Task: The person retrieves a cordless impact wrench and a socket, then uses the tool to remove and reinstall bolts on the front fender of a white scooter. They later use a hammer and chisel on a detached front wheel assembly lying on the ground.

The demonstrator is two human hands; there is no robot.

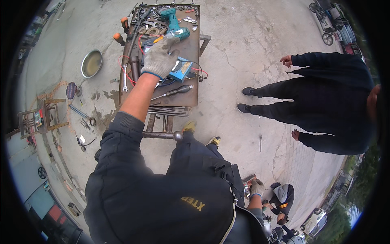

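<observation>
My left hand (159, 59), in a light knitted work glove, reaches over the metal worktable (178, 95) with thumb and fingers apart. Its fingertips are by a teal cordless drill (171, 20); whether they touch it I cannot tell. A blue box-shaped device (181, 70) with red and black leads lies just right of the hand, and a dark-handled screwdriver (174, 92) is nearer to me. At the lower right, my right hand (256, 188), also gloved, is small in view with its fingers curled at a reddish-brown object (248, 178) that I cannot identify.
Wrenches, rings and small hardware crowd the table's far end; a combination wrench (125, 77) lies along its left side. A metal basin (92, 64) sits on the floor at left. One person (321, 95) stands at right; another (283, 199) crouches beyond my right hand.
</observation>
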